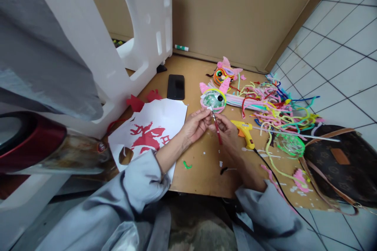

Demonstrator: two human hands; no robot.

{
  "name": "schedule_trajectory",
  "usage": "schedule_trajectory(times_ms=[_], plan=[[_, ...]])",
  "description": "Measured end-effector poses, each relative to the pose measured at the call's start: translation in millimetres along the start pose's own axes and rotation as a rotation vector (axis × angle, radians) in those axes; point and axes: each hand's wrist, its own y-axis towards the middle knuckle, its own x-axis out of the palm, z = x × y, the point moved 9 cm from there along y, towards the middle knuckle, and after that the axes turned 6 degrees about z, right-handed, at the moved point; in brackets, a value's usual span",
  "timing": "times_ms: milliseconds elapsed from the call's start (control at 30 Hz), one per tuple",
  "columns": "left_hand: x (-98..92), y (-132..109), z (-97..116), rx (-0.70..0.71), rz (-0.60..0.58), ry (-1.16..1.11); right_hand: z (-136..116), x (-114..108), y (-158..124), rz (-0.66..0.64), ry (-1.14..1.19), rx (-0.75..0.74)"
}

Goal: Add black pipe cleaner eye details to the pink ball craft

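My left hand point(198, 126) pinches a small white piece point(209, 108), seemingly paper, between thumb and fingertips. My right hand point(229, 130) grips a slim tool with a red handle and metal tip point(217, 128); its tip meets the white piece. Whether it is scissors or a blade, I cannot tell. Just beyond my fingertips sits a clear, green-tinted craft fish point(211, 99) with pink fuzzy fins, a yellow rim and a black eye. Behind it is a second craft fish point(224, 75), striped orange and multicoloured. A yellow glue gun point(245, 131) lies beside my right hand.
Pipe cleaners point(282, 106) are heaped at the right, near a green-rimmed clear piece point(291, 145) and a brown handbag point(343, 160). On the left lie a white sheet with red shapes point(173, 115) and a black phone point(176, 86). The glue gun's cord point(273, 176) crosses the table's right front.
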Motion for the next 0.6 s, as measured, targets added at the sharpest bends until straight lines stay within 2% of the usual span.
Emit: schedule_trajectory(times_ms=[600], plan=[[1.4, 2.2, 7.3, 0.05, -0.034, 0.046, -10.2, 0.4, -0.9, 0.013, 0.079, 0.062]])
